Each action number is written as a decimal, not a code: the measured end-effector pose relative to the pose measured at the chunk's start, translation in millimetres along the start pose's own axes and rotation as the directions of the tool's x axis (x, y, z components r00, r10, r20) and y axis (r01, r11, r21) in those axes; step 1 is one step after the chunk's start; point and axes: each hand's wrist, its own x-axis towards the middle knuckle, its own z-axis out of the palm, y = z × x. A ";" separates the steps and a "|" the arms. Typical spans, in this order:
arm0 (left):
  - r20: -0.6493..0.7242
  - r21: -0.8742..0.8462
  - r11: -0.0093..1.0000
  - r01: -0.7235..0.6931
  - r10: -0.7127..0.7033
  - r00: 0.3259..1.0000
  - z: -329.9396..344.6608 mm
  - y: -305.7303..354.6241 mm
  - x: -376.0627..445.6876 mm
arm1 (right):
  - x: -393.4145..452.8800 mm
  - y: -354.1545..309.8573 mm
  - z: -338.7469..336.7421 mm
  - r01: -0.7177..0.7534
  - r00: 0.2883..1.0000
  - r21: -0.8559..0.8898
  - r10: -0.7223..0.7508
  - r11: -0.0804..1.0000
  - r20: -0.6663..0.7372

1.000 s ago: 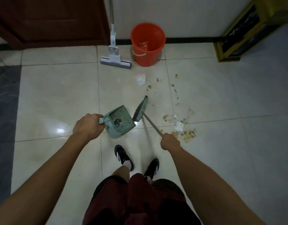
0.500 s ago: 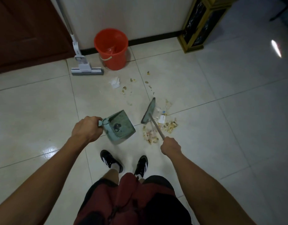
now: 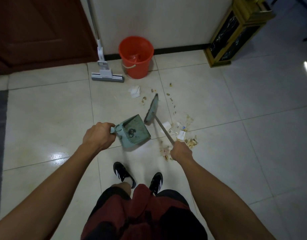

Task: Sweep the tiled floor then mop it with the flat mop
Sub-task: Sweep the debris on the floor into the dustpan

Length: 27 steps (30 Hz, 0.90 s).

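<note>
At the centre of the frame, the left hand (image 3: 99, 135) is closed in a fist around the handle of a pale green plastic dustpan (image 3: 134, 131), which is tilted with a few bits of dirt in its tray. Just to its right, the right hand (image 3: 181, 151) is wrapped around the thin metal shaft of a green-headed broom (image 3: 151, 109), whose head appears to rest on the cream tiled floor (image 3: 45, 110) right of the pan.

Sweeping is judged under way and not far advanced. Crumbs and wrappers (image 3: 185, 134) lie in a loose pile right of the broom shaft, and a thinner trail of scraps runs up toward the upper centre, where a crumpled white tissue (image 3: 135, 90) lies. Only a small amount is in the pan.

Mopping is not begun. The white and grey flat mop (image 3: 107, 77) stands propped against the wall at upper centre-left, untouched, with an orange plastic bucket (image 3: 136, 57) just to its right. Remaining work: gather the scattered litter, collect it into the pan, dispose of it, then mop.
</note>
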 end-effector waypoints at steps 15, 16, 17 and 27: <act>0.021 -0.061 0.988 0.140 -0.139 0.990 -63.3 -115.3 58.2 | 54.0 -155.1 -44.1 0.135 0.991 -0.081 -0.135 0.988 -0.004; 0.024 -0.060 0.988 0.143 -0.142 0.990 -66.1 -117.1 64.1 | 60.9 -162.9 -49.0 0.146 0.989 -0.097 -0.146 0.985 0.006; 0.027 -0.058 0.987 0.149 -0.148 0.989 -69.0 -118.1 70.1 | 67.9 -169.8 -54.0 0.157 0.988 -0.108 -0.157 0.982 0.015; 0.023 -0.039 0.972 0.233 -0.232 0.972 -114.2 -86.5 157.9 | 171.8 -220.9 -112.4 0.256 0.966 -0.083 -0.250 0.963 0.070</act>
